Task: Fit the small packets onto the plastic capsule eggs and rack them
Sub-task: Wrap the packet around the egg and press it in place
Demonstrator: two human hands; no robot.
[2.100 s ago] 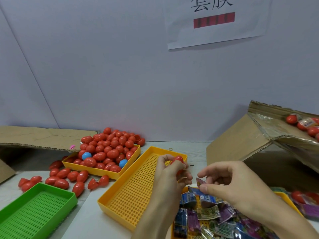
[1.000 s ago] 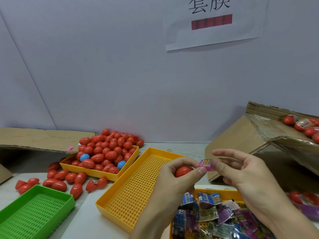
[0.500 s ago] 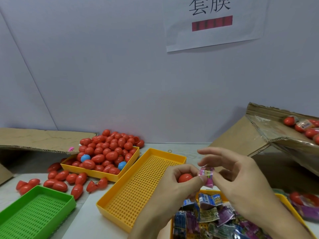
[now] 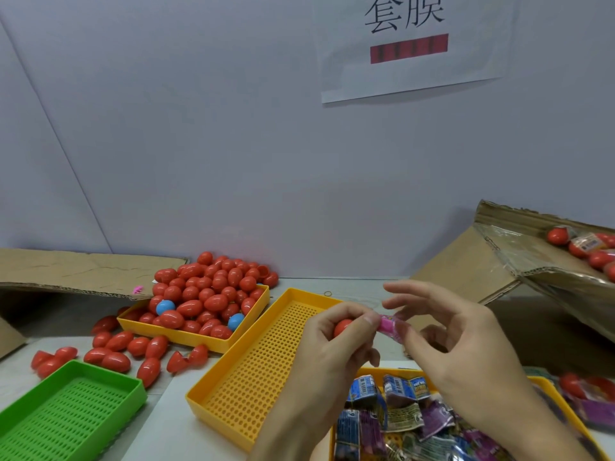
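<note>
My left hand (image 4: 329, 347) grips a red capsule egg (image 4: 342, 327) above the right side of an empty perforated yellow tray (image 4: 266, 361). My right hand (image 4: 449, 341) pinches a small pink packet (image 4: 391, 327) right against the egg's end, its other fingers spread. Whether the packet is over the egg's tip I cannot tell. Several blue, purple and silver packets (image 4: 399, 414) lie in a yellow tray (image 4: 549, 390) at the bottom right, under my wrists.
A yellow tray (image 4: 186, 336) heaped with red eggs (image 4: 206, 294) and two blue ones stands at the left, with loose eggs (image 4: 109, 354) around it. A green perforated tray (image 4: 70, 410) sits bottom left. A cardboard box (image 4: 532, 261) with wrapped eggs leans at right. Flat cardboard (image 4: 73, 271) lies far left.
My right hand lifted a pink packet from the packet tray up to the egg in my left hand. Both hands rose slightly and now meet, packet against egg.
</note>
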